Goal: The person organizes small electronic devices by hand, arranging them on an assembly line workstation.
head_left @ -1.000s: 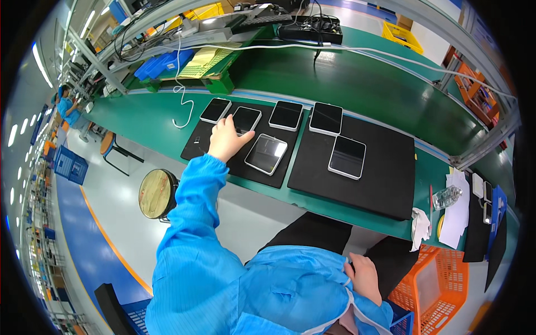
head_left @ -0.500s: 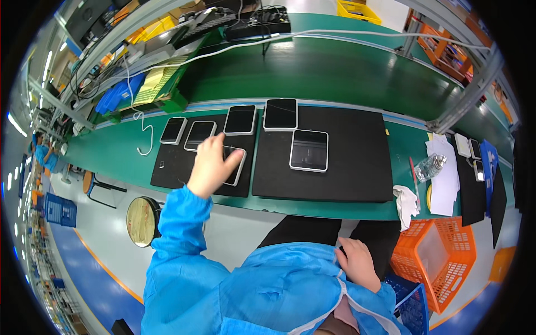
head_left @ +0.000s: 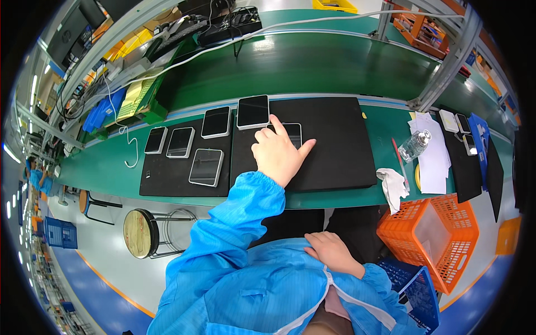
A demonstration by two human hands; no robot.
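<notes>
My left hand reaches over the right black mat, thumb and index finger stretched apart and nothing in its grip. Beneath its fingers lies a white-framed device with a black screen, partly hidden by the hand; whether they touch I cannot tell. Just behind, a similar device sits at the mat's back left corner. More such devices, one nearest the front and one at the back, lie on the left black mat. My right hand rests in my lap, fingers extended.
On the right of the green bench are a clear bottle, white paper, a white cloth and a red pen-like stick. An orange crate stands below. A round stool is at left; a white cable crosses overhead.
My left hand has moved right, from the front device on the left mat to the device on the right mat. The view has shifted rightward. My right hand stays in my lap.
</notes>
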